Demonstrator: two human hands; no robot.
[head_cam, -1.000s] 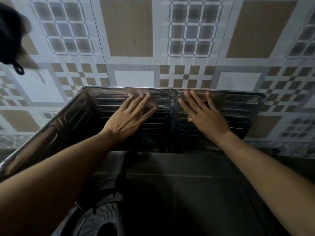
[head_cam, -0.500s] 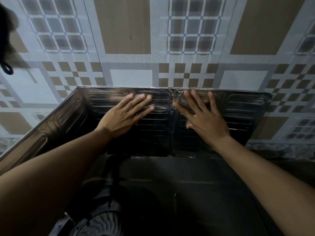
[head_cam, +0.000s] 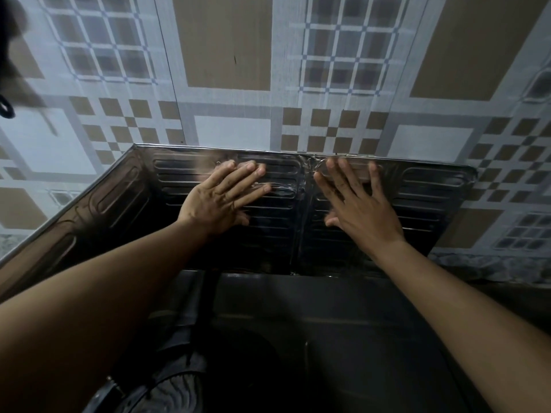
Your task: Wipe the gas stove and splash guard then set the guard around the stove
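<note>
A shiny ribbed metal splash guard (head_cam: 429, 198) stands upright behind the dark gas stove (head_cam: 343, 338), its back panels against the tiled wall and a side panel (head_cam: 89, 222) angled forward on the left. My left hand (head_cam: 220, 201) lies flat, fingers spread, on the back panel left of the centre seam. My right hand (head_cam: 360, 207) presses flat on the panel right of the seam. Neither hand holds anything. A burner (head_cam: 167, 394) shows at the bottom left, partly hidden by my left forearm.
The patterned tiled wall (head_cam: 232, 55) rises directly behind the guard. A dark object (head_cam: 6, 108) hangs at the upper left edge. A speckled counter edge (head_cam: 492, 266) runs along the right, beside the stove.
Both hands have slid slightly upward on the guard's back panels, staying flat against them. The view has tilted a little, and the guard stands in the same place.
</note>
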